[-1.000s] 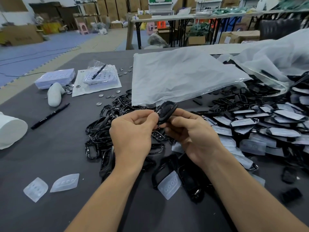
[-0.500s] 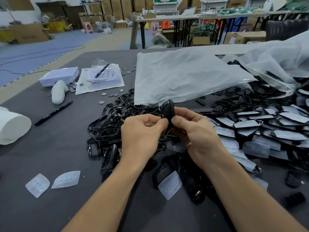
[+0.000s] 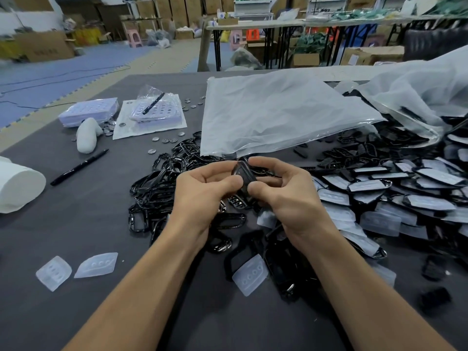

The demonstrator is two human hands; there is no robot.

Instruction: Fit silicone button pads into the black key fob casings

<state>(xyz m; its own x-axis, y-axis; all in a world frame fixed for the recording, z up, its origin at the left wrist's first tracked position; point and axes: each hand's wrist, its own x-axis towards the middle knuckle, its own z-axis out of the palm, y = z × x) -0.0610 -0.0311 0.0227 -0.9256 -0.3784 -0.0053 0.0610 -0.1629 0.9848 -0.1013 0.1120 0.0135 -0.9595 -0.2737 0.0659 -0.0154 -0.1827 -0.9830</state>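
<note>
A black key fob casing (image 3: 243,179) is held upright between both hands above the pile of casings (image 3: 162,188). It is pinched by the left hand (image 3: 202,196) from the left and gripped by the right hand (image 3: 286,196) from the right.

Loose casings (image 3: 162,193) left of table (image 3: 76,224), padded casings (image 3: 405,198) right.

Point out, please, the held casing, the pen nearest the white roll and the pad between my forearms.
Casing (image 3: 243,174): head view, dark face.
Pen (image 3: 79,167): head view, mid-barrel.
Pad (image 3: 249,274): head view, its centre.

Black casing (image 3: 243,179), translucent white pads (image 3: 249,274), dark grey table (image 3: 76,224)
</note>
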